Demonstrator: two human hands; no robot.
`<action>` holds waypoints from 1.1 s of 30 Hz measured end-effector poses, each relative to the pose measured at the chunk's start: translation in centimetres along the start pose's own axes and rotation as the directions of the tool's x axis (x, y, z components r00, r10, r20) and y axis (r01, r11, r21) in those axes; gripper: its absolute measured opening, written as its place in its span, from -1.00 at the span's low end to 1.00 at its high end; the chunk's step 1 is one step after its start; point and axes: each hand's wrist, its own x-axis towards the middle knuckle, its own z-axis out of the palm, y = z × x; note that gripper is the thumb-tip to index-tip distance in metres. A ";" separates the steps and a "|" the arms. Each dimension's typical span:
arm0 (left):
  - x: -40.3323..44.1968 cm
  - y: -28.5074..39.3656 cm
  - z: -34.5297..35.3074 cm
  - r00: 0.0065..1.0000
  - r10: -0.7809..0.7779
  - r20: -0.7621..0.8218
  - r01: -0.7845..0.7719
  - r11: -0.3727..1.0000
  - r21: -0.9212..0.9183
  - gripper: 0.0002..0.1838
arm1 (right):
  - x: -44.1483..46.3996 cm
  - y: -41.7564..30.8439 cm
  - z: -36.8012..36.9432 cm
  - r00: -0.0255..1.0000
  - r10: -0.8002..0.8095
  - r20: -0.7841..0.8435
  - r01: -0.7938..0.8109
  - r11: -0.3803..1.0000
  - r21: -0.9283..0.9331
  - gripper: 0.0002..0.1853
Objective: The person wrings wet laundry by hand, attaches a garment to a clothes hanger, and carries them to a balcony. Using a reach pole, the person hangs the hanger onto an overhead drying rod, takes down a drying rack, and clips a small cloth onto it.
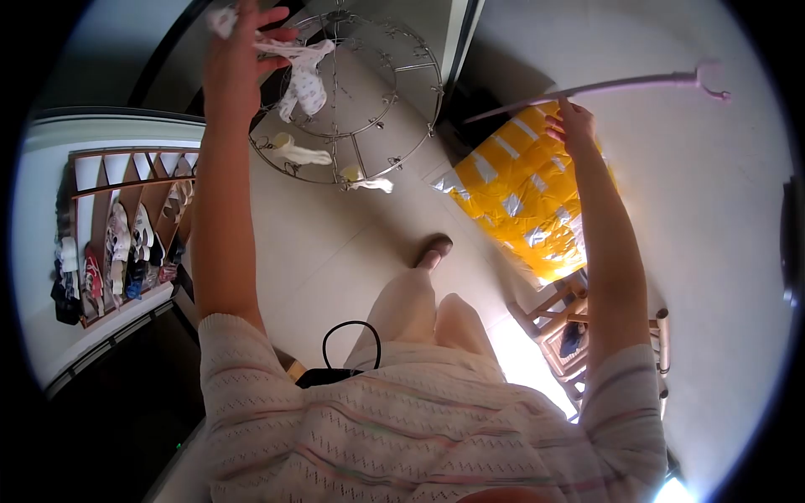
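My left hand (pixel 245 52) is raised at the top left, beside a round metal drying rack with clips (pixel 436 84). Its fingers are on a small white patterned garment (pixel 305 88) that hangs down among the rack's wires. A blurred bit of white cloth (pixel 222 21) shows at the far side of this hand. Pale socks (pixel 302 152) hang from the rack's lower edge. On the right, my right hand (pixel 572 126) is closed around a thin purple clothes pole (pixel 637 84), whose hooked end points right.
Below my right hand stands a large yellow-wrapped bundle with silver tape (pixel 511 184). Nearer me is a bamboo chair (pixel 562 335). A shoe rack (pixel 134 172) holding several pairs is at the left. My shoe (pixel 435 248) is on the tiled floor (pixel 319 243).
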 end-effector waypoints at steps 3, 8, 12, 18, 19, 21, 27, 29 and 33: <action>-2.2 1.3 -3.2 0.979 0.109 0.174 -0.049 0.946 -0.321 -0.48 | -2.5 0.4 -0.7 0.972 -0.026 0.232 0.050 0.994 -0.098 -0.62; -7.1 5.0 -1.4 0.859 0.316 0.402 0.053 0.727 -0.684 -0.51 | -15.9 -0.9 4.9 0.402 -0.390 0.828 0.249 0.917 0.311 -0.38; -11.4 4.9 3.8 0.855 0.184 0.486 0.215 0.726 -0.653 -0.53 | -24.5 0.3 5.7 0.564 -0.239 0.790 0.134 0.971 0.199 -0.54; -17.1 -0.9 4.5 0.910 -0.121 0.396 0.301 0.850 -0.432 -0.62 | -26.6 3.1 -7.6 0.633 -0.340 0.696 0.379 0.919 0.104 -0.63; -17.9 -3.0 4.4 0.882 -0.171 0.439 0.344 0.870 -0.354 -0.60 | -26.5 5.0 -8.9 0.563 -0.447 0.695 0.537 0.837 0.105 -0.63; -20.3 -3.8 5.6 0.810 -0.274 0.519 0.451 0.857 -0.250 -0.59 | -28.7 6.8 -11.4 0.648 -0.531 0.546 0.618 0.785 0.030 -0.62; -27.7 -4.6 10.4 0.475 -0.340 0.811 0.781 0.588 -0.211 -0.57 | -36.9 12.4 -17.0 0.833 -0.441 0.335 0.479 0.877 -0.035 -0.63; -29.3 -5.5 11.0 0.408 -0.213 0.888 0.789 0.572 -0.226 -0.56 | -38.7 15.1 -18.0 0.703 -0.613 0.360 0.700 0.687 -0.196 -0.53; -33.1 -4.7 11.8 0.256 -0.091 0.962 0.742 0.657 -0.135 -0.44 | -41.9 18.4 -20.5 0.535 -0.348 0.770 0.769 0.579 -0.272 -0.55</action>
